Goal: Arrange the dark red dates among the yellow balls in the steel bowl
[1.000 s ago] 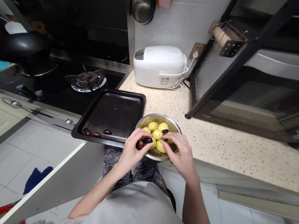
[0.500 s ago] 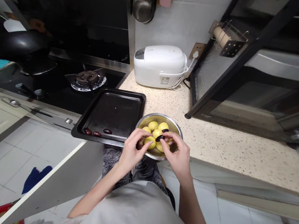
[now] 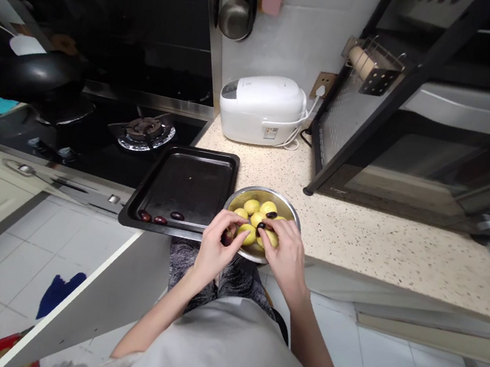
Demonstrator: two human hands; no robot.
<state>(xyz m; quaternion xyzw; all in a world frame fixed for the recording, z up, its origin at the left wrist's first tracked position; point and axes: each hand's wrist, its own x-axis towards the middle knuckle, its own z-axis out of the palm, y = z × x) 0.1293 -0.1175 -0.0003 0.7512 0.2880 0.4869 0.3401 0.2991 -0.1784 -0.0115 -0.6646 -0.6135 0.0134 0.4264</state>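
Several yellow balls lie in a round metal bowl at the counter's front edge. My right hand is over the bowl's right side and pinches a small dark oval piece between thumb and fingers. Another dark piece rests among the balls, just beyond those fingers. My left hand is curled at the bowl's left side, its fingertips by a yellow ball; a reddish-brown piece shows within its curled fingers. Left of the bowl, a black tray holds several dark red oval pieces near its front edge.
A white appliance stands behind the bowl, with its cord plugged in at the wall. A black rack with an oven is on the right. The stove burner and a wok are on the left. An open cabinet door juts out below the tray.
My right hand has moved slightly left and closer to my left hand, bringing the dark piece over the yellow balls. My left hand has barely moved.
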